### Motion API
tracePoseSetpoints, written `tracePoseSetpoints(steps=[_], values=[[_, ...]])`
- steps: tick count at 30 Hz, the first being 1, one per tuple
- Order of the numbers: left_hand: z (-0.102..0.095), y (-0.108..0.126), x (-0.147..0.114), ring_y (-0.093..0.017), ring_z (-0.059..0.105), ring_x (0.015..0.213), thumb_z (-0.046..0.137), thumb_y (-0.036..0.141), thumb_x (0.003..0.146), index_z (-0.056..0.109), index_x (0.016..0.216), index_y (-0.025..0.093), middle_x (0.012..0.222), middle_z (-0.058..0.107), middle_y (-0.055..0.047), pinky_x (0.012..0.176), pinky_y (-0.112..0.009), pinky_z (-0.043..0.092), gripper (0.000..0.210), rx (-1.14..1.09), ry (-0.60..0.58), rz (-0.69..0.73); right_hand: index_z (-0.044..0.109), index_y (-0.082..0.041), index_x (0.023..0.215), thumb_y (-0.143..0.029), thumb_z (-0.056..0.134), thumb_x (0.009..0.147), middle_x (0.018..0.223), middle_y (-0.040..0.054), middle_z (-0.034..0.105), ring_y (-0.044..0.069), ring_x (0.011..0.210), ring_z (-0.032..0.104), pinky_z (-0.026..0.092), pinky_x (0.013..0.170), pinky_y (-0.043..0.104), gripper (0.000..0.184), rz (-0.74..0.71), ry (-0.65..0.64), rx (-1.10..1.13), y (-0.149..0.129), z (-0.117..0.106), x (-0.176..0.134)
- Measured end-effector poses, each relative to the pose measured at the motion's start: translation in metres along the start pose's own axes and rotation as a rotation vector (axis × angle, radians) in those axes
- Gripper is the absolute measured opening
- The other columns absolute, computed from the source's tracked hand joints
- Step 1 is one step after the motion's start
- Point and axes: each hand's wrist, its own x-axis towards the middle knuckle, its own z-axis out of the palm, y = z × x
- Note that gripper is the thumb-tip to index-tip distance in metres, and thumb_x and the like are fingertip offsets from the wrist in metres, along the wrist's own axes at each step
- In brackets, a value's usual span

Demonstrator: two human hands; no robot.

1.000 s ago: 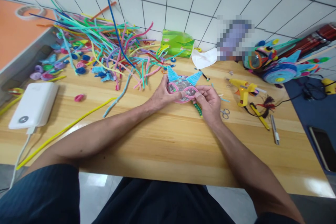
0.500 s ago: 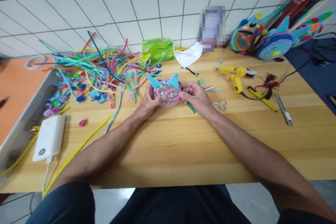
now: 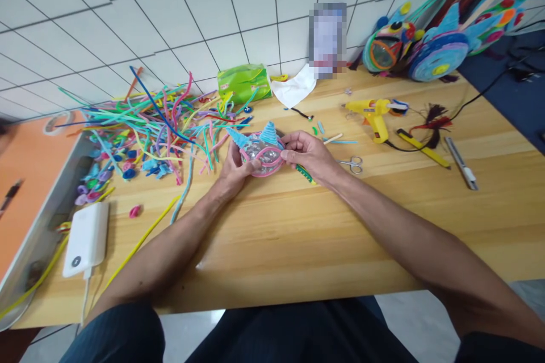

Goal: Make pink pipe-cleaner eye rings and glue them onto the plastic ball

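Observation:
Between my hands is a round pipe-cleaner craft piece (image 3: pixel 267 154) with a clear, shiny middle, pink edging and two light-blue pointed ears. My left hand (image 3: pixel 238 167) grips its left side, thumb on the front. At the right side, my right hand (image 3: pixel 309 153) pinches the pink edging between thumb and fingers. The craft is held just above the wooden table. Beside my right hand lies a green cutter (image 3: pixel 305 173), partly covered by the hand. Small scissors (image 3: pixel 353 164) lie further right.
A heap of coloured pipe cleaners (image 3: pixel 149 119) spreads at the back left, near a green tissue pack (image 3: pixel 244 84). A white power bank (image 3: pixel 87 238) is at left. To the right are a yellow glue gun (image 3: pixel 373 116), a grey cutter (image 3: pixel 461 163) and finished fish-like crafts (image 3: pixel 438 57).
The camera view has turned slightly, so the whole scene is shifted and tilted. Both hands keep their hold on the craft piece, with little visible change in grip.

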Motion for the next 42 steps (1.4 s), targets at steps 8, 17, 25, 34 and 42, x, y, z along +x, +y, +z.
tracePoseSetpoints(steps=[8, 17, 25, 34, 42], values=[[0.012, 0.012, -0.002, -0.034, 0.072, 0.131, 0.092, 0.08, 0.072, 0.052, 0.142, 0.028, 0.14, 0.07, -0.012, 0.114, -0.051, 0.06, 0.096, 0.098, 0.048, 0.046, 0.073, -0.021, 0.105, -0.039, 0.098, 0.069, 0.075, -0.0051, 0.072, 0.011, 0.061, 0.062, 0.05, 0.053, 0.023, 0.047, -0.011, 0.006, -0.023, 0.0, -0.004, 0.0], [0.028, 0.016, -0.004, -0.035, 0.072, 0.131, 0.1, 0.067, 0.068, 0.05, 0.139, 0.025, 0.142, 0.068, -0.014, 0.117, -0.054, 0.06, 0.097, -0.015, 0.1, 0.028, 0.073, -0.025, 0.101, -0.044, 0.102, 0.068, 0.078, -0.0036, 0.074, 0.013, 0.065, 0.067, 0.054, 0.054, 0.023, 0.048, 0.019, 0.033, -0.112, -0.007, -0.008, -0.002], [0.03, 0.007, -0.004, -0.033, 0.074, 0.124, 0.1, 0.06, 0.069, 0.051, 0.133, 0.025, 0.136, 0.07, -0.012, 0.113, -0.054, 0.062, 0.089, -0.019, 0.137, 0.013, 0.07, -0.026, 0.098, -0.046, 0.103, 0.068, 0.074, -0.0055, 0.072, 0.013, 0.061, 0.065, 0.053, 0.052, 0.024, 0.049, -0.02, 0.1, -0.136, -0.005, -0.006, -0.005], [0.028, 0.016, -0.005, -0.033, 0.074, 0.124, 0.101, 0.062, 0.07, 0.051, 0.13, 0.025, 0.134, 0.071, -0.012, 0.111, -0.053, 0.062, 0.087, -0.032, 0.098, 0.029, 0.068, -0.025, 0.085, -0.058, 0.095, 0.08, 0.069, -0.0041, 0.07, 0.011, 0.059, 0.059, 0.052, 0.056, 0.025, 0.043, -0.102, 0.09, -0.261, -0.002, -0.002, -0.009], [0.028, 0.017, -0.006, -0.033, 0.073, 0.126, 0.1, 0.061, 0.072, 0.052, 0.131, 0.024, 0.135, 0.071, -0.012, 0.113, -0.052, 0.062, 0.085, -0.015, 0.099, 0.038, 0.067, -0.025, 0.086, -0.067, 0.092, 0.082, 0.07, -0.0043, 0.07, 0.011, 0.058, 0.058, 0.051, 0.056, 0.024, 0.049, -0.125, 0.079, -0.29, -0.002, -0.002, -0.01]])
